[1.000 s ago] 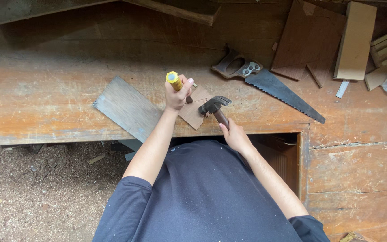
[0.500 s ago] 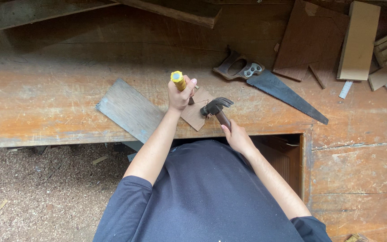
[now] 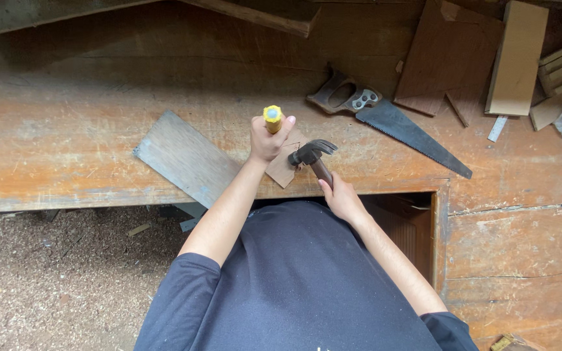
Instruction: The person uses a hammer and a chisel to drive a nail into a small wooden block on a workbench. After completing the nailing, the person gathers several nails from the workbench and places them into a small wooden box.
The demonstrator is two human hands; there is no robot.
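Worn, orange-stained wood makes up the worktop (image 3: 66, 149), seen from above. The left hand (image 3: 267, 140) is closed around a yellow-handled tool (image 3: 272, 119), held upright with its capped end toward the camera; its tip is hidden under the hand, so contact with the wood cannot be confirmed. The right hand (image 3: 343, 198) grips the dark handle of a claw hammer (image 3: 312, 155), the head lying just right of the left hand and over a small wood piece (image 3: 283, 170) at the worktop's front edge.

Versus one second ago: both hands keep their grasps. The hammer head sits at much the same spot beside the left hand, perhaps very slightly lower. The tool remains upright. The view has shifted a little, so small offsets are not reliable.

Surroundings: a grey plank (image 3: 187, 159) lies diagonally, left of the hands, its lower end passing under the left forearm and overhanging the edge. A handsaw (image 3: 391, 123) with a dark wooden handle lies diagonally on the worktop, well apart to the upper right. Beyond it lie a flat brown board (image 3: 450, 58) and a pale block (image 3: 518, 58). Sawdust covers the floor (image 3: 66, 273) at lower left.

Containers: an open recess (image 3: 404, 227) under the worktop's front edge, right of the body; its contents are in shadow and cannot be told.
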